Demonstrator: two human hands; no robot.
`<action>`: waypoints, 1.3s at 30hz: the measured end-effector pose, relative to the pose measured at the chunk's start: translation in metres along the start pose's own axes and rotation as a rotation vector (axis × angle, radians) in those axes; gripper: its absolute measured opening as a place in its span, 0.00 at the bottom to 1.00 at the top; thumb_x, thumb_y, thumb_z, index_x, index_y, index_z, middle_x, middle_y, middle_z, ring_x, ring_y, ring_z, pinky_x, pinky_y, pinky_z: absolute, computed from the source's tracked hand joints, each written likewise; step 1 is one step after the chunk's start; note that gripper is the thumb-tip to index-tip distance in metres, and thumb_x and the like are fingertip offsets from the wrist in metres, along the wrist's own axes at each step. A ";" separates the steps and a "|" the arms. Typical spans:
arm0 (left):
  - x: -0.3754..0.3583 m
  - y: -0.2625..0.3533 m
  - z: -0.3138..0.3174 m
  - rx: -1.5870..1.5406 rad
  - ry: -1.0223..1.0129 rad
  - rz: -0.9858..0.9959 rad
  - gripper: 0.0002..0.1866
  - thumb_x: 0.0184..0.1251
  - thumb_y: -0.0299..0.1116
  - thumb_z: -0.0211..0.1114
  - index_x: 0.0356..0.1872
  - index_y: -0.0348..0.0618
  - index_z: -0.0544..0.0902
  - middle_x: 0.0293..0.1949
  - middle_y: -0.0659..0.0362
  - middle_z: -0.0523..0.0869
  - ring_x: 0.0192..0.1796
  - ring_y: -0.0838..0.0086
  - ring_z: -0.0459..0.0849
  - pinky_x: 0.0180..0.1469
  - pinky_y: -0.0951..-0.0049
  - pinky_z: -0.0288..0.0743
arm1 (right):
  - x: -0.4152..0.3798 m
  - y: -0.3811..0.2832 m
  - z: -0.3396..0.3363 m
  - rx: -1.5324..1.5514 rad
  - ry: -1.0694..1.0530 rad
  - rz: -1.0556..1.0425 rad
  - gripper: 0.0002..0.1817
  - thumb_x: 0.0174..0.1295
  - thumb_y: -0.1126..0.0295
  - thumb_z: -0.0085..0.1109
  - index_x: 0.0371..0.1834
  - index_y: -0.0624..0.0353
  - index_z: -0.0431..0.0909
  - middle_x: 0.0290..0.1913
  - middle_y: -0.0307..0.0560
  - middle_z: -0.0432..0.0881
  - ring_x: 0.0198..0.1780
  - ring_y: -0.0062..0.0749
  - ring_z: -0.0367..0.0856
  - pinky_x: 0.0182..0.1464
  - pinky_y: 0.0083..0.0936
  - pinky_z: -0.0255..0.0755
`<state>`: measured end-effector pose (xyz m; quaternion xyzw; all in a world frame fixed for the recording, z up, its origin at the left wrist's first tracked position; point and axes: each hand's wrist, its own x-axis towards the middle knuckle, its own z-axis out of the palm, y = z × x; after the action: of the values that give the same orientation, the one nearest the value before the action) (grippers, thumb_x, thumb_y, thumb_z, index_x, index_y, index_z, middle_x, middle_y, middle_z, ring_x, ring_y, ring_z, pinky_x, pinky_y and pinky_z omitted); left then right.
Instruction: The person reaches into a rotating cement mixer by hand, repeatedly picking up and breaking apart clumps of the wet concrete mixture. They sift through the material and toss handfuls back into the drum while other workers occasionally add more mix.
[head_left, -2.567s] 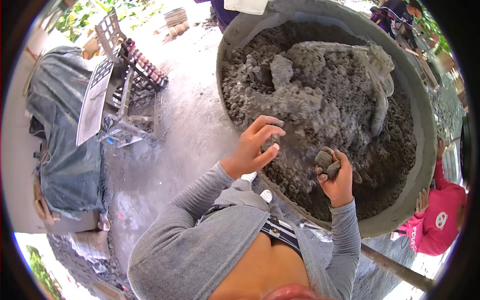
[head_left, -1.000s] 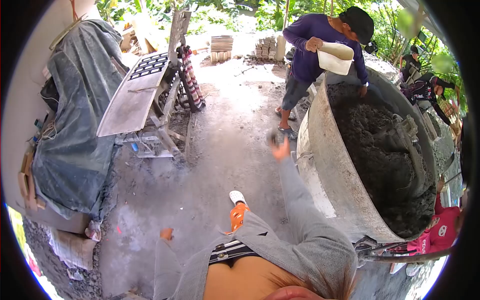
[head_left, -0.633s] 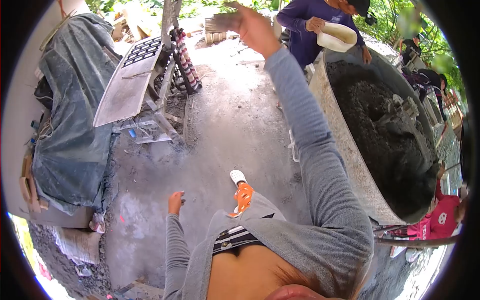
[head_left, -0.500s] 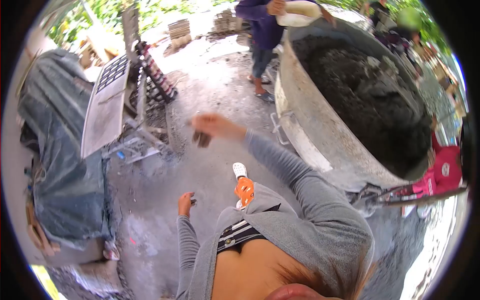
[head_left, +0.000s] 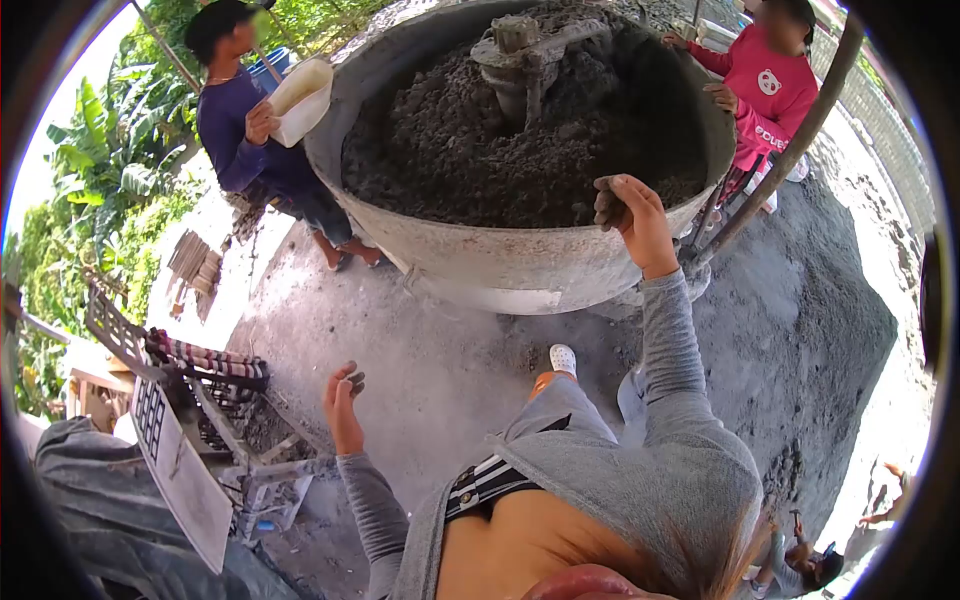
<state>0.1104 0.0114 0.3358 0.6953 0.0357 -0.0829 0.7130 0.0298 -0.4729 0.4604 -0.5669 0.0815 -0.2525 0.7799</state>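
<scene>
Raised at the near rim of a large round metal mixer, my right hand has its fingers closed round a dark grey lump. The mixer is filled with dark, crumbly material, and a central metal fitting stands in it. My left hand is lower and further left, over the grey floor, its fingers curled. Dark stuff shows at those fingertips, too small to make out.
A person in dark blue holds a pale container left of the mixer. Another in red touches its right rim. A slanted pole stands there. A metal frame table and dark tarp are lower left.
The view has swung right, bringing the mixer in front. My right hand has moved from over the floor to the mixer's rim, still with the dark lump.
</scene>
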 end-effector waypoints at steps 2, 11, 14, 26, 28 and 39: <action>0.022 0.046 0.063 0.046 -0.139 0.289 0.15 0.65 0.27 0.50 0.48 0.35 0.81 0.47 0.58 0.81 0.47 0.73 0.80 0.54 0.72 0.72 | 0.015 -0.009 -0.024 0.032 0.096 -0.062 0.14 0.71 0.64 0.49 0.42 0.63 0.80 0.29 0.40 0.81 0.27 0.23 0.80 0.29 0.19 0.73; 0.082 0.077 0.299 0.075 -0.237 0.744 0.15 0.58 0.22 0.47 0.42 0.33 0.81 0.51 0.52 0.78 0.50 0.70 0.79 0.52 0.71 0.75 | 0.065 -0.016 -0.119 -0.086 0.117 -0.129 0.14 0.71 0.63 0.50 0.38 0.63 0.80 0.27 0.39 0.80 0.25 0.21 0.78 0.26 0.17 0.70; 0.109 0.109 0.347 0.031 -0.379 0.746 0.16 0.60 0.22 0.49 0.47 0.35 0.79 0.50 0.53 0.78 0.48 0.72 0.79 0.51 0.72 0.75 | 0.103 -0.059 -0.145 -0.199 0.127 -0.171 0.16 0.71 0.61 0.51 0.41 0.64 0.80 0.28 0.39 0.81 0.27 0.19 0.79 0.29 0.17 0.71; 0.260 0.055 0.468 1.464 -0.966 0.346 0.26 0.71 0.40 0.47 0.69 0.46 0.65 0.70 0.50 0.61 0.62 0.54 0.73 0.65 0.60 0.67 | 0.292 0.119 -0.259 -1.377 -0.178 0.165 0.21 0.66 0.53 0.53 0.43 0.61 0.82 0.42 0.52 0.84 0.47 0.46 0.82 0.52 0.42 0.72; 0.250 0.039 0.468 1.656 -1.066 0.165 0.28 0.72 0.43 0.46 0.70 0.46 0.64 0.74 0.49 0.54 0.66 0.51 0.70 0.68 0.57 0.63 | 0.280 0.156 -0.291 -1.772 -0.666 0.836 0.25 0.66 0.52 0.52 0.54 0.62 0.78 0.56 0.54 0.80 0.59 0.51 0.76 0.60 0.44 0.68; 0.258 0.036 0.469 1.526 -1.147 0.415 0.27 0.66 0.42 0.53 0.66 0.46 0.69 0.72 0.45 0.58 0.60 0.49 0.75 0.60 0.53 0.73 | 0.284 0.174 -0.291 -1.601 -0.518 0.746 0.21 0.66 0.61 0.50 0.50 0.69 0.80 0.52 0.63 0.80 0.55 0.53 0.79 0.55 0.45 0.72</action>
<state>0.3403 -0.4734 0.3423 0.8165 -0.5032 -0.2822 -0.0191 0.2062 -0.8162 0.2451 -0.9134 0.2323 0.2818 0.1795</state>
